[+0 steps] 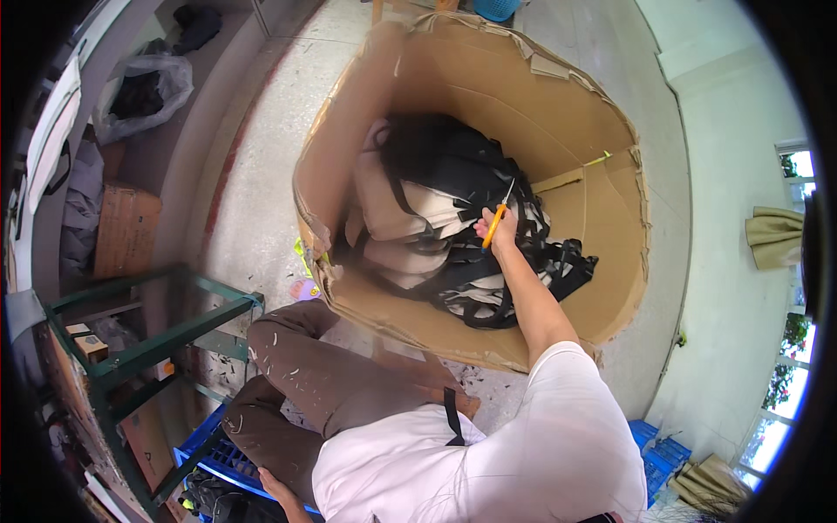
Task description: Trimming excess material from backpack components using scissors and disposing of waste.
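Observation:
My right hand (506, 237) reaches into a large cardboard box (602, 253). Its fingers are closed around a pair of scissors (499, 222) with orange handles, blades pointing up and away. Just beneath that hand lies a heap of black and beige fabric bags (392, 205) with tangled black straps (493, 309). Whether the fingers also touch the fabric, I cannot tell. Low at the left, my left hand (277, 490) is beside my thigh, over the edge of a blue plastic crate (187, 455). Its fingers are mostly out of sight. Dark items (222, 497) lie in the crate.
The box's torn rim (327, 279) stands in front of my knees. To the left is a green metal frame (166, 349), with a brown carton (128, 228) and a clear plastic bag (144, 96) beyond. Blue crates (658, 458) stand by the right wall. Scraps litter the floor.

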A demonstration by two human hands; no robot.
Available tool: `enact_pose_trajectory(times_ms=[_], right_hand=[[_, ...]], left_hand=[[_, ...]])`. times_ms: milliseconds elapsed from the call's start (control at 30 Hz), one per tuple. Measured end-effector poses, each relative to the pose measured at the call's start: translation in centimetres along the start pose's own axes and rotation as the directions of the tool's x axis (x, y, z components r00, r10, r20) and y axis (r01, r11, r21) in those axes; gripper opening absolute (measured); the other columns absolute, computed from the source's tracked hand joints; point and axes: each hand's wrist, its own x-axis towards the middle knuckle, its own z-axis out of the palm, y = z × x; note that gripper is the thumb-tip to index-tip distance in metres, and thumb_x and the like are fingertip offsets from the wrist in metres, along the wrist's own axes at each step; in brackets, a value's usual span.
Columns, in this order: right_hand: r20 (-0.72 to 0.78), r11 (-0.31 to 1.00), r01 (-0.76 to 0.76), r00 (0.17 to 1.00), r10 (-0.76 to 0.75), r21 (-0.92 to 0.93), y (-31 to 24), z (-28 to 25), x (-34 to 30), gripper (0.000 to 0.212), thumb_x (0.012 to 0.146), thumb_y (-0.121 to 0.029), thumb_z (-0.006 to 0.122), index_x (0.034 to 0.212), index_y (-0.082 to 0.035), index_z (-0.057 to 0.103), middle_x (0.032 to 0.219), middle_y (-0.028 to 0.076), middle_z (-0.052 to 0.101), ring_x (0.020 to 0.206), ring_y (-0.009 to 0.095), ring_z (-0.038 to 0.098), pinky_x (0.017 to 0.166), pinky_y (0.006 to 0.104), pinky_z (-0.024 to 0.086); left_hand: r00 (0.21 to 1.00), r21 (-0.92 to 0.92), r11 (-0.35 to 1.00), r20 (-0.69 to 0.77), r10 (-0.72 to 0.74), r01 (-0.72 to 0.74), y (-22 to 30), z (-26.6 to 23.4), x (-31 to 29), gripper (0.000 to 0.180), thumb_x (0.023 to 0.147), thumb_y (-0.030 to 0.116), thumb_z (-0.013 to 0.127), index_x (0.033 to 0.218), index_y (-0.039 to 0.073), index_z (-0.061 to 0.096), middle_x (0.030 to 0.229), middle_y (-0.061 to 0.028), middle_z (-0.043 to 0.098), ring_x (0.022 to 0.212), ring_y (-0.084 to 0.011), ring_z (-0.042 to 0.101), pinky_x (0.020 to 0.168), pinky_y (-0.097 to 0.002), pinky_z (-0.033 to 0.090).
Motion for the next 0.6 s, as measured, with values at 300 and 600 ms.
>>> enact_pose_trajectory(times_ms=[300,600], right_hand=[[-0.280,0.994,-0.104,0.956,0.093,-0.027,5.2,10.1,5.5,0.044,0.070,-0.009,0.069,0.109,-0.003,0.048,0.103,0.013,0.057,0.088,0.025,0.057,0.079,0.0308,0.046],[-0.485,0.759,0.004,0.771,0.413,0.651,1.8,12.1,5.9,0.040,0.082,-0.004,0.049,0.120,-0.003,0.040,0.109,0.016,0.054,0.086,0.026,0.060,0.076,0.0347,0.050]], left_hand=[[0.999,-0.022,1.000,-0.030,0.014,-0.015,0.7,0.3,-1.5,0.052,0.089,0.042,0.037,0.106,-0.006,0.050,0.103,-0.0143,0.054,0.090,-0.0215,0.051,0.081,-0.0309,0.039],[0.991,-0.044,0.999,-0.132,-0.003,-0.002,-1.4,-0.8,-4.0,0.051,0.089,0.041,0.036,0.102,-0.005,0.052,0.098,-0.0136,0.056,0.088,-0.0205,0.052,0.080,-0.0302,0.040]])
